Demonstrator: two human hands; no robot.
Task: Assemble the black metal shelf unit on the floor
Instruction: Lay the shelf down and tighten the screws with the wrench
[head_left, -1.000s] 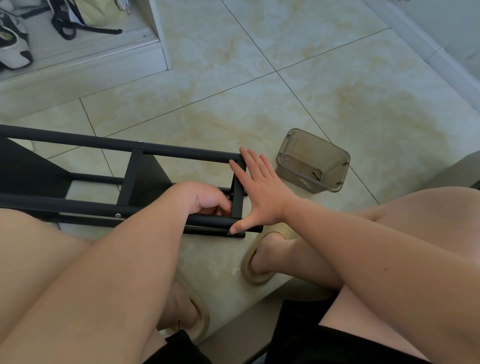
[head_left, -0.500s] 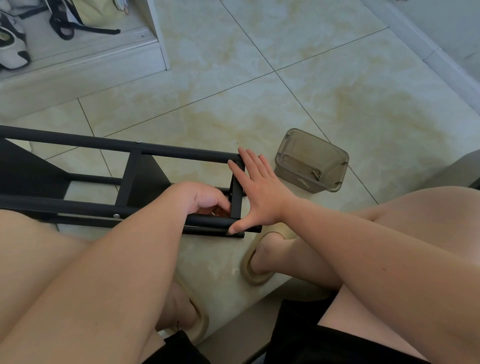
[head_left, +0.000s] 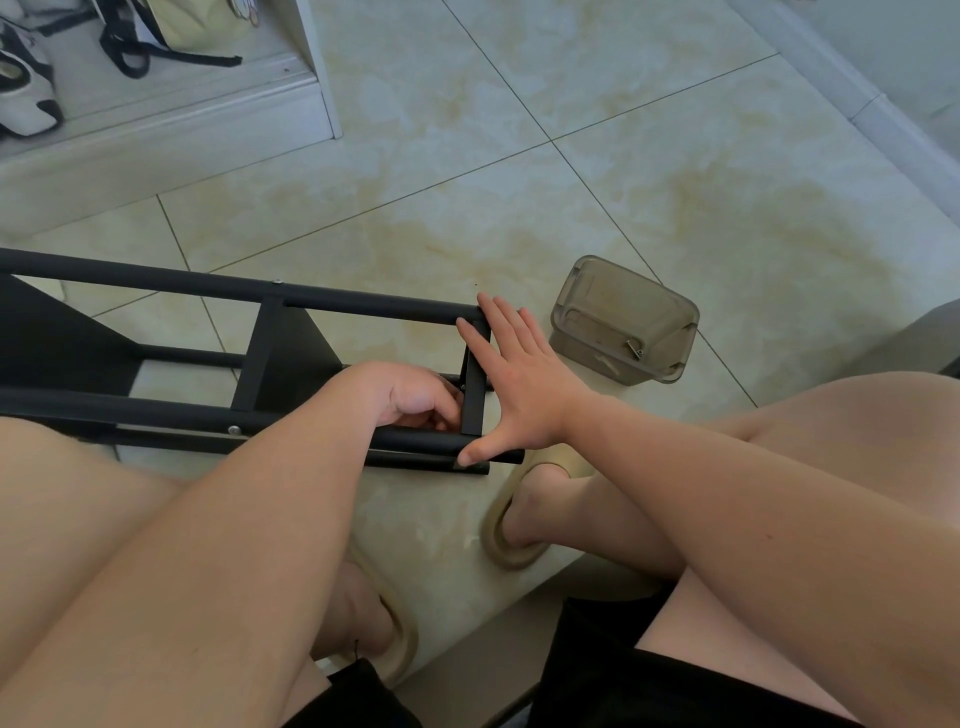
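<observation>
With the shelf frame (head_left: 363, 304) lying at centre left, your right hand (head_left: 514, 379) braces its end bar flat-fingered while your left hand (head_left: 421, 400) curls inside, contents unclear; likely fastening that joint, so hold it square.

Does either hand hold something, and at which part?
The right hand presses flat on the end crossbar of the shelf frame. The left hand curls inside that frame; any hold is hidden.
</observation>
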